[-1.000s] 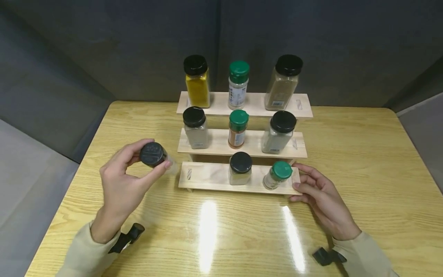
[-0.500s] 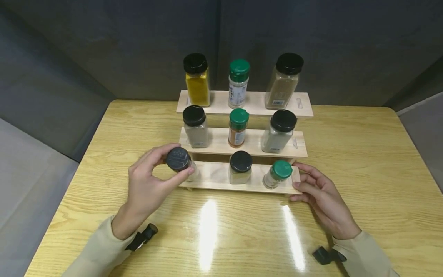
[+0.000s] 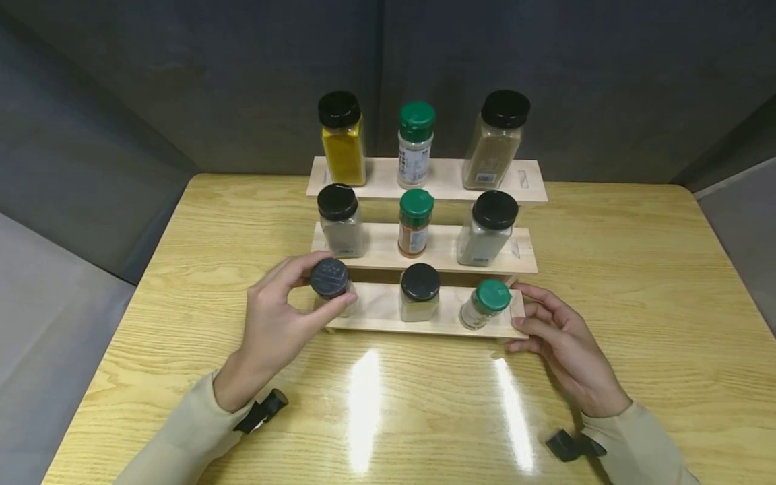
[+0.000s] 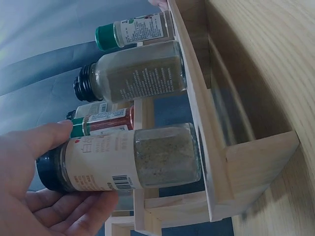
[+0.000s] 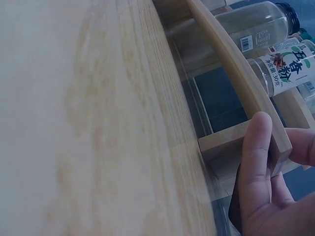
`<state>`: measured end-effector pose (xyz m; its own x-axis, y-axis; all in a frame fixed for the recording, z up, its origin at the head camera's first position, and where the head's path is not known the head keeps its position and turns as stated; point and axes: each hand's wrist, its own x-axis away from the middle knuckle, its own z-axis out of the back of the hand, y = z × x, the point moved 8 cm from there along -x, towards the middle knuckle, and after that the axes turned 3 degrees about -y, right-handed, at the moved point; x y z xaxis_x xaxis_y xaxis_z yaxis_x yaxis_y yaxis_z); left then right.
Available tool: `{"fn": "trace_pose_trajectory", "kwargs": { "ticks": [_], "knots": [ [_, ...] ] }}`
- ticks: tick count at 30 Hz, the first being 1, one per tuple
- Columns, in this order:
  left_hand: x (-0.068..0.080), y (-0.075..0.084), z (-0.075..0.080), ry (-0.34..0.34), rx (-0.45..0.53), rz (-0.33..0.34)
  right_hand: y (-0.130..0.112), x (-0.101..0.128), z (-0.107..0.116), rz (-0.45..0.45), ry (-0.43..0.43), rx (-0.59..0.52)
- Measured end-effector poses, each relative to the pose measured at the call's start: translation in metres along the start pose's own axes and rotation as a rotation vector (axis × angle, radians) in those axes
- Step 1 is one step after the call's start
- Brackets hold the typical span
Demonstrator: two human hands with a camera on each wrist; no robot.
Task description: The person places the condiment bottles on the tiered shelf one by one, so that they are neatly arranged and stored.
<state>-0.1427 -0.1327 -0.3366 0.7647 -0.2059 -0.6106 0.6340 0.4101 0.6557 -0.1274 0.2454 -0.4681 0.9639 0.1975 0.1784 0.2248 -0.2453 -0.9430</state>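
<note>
My left hand (image 3: 275, 320) pinches a spice jar (image 3: 329, 277) with a black shaker cap between thumb and fingers, at the left end of the wooden rack's lowest shelf (image 3: 378, 308). In the left wrist view that jar (image 4: 101, 162) has a pale label and greyish-brown contents, its base right at the shelf board (image 4: 199, 113); whether it touches is hard to tell. My right hand (image 3: 566, 357) grips the lowest shelf's right end, thumb on one face of the board (image 5: 246, 83). Between the hands stand a black-capped jar (image 3: 420, 293) and a green-capped jar (image 3: 485, 306).
On the middle shelf (image 3: 445, 249) are two black-capped jars and a green-capped red one (image 3: 415, 225). The top shelf (image 3: 448, 182) bears a yellow jar (image 3: 343, 148), a green-capped jar (image 3: 415, 151) and a brown jar (image 3: 494, 151). Dark cloth (image 3: 254, 81) rises behind the wooden table (image 3: 436, 411).
My left hand has carried the black-capped jar rightward from beside the rack to the lowest shelf's left end. The right hand keeps its grip in the same place.
</note>
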Motion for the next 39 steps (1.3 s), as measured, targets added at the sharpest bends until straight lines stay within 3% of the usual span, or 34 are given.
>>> {"fn": "trace_pose_trajectory", "kwargs": {
  "ticks": [26,32,39],
  "knots": [
    [0.002,-0.014,-0.011,-0.044,-0.018,0.099,0.0,0.001,0.0,0.002,0.009,0.008],
    [0.006,-0.017,-0.007,-0.015,0.009,0.057,0.004,0.002,0.002,-0.013,0.019,0.009],
    [0.013,-0.017,0.008,0.092,0.067,-0.059,0.009,0.006,0.004,-0.044,0.01,0.015]
  ]
}}
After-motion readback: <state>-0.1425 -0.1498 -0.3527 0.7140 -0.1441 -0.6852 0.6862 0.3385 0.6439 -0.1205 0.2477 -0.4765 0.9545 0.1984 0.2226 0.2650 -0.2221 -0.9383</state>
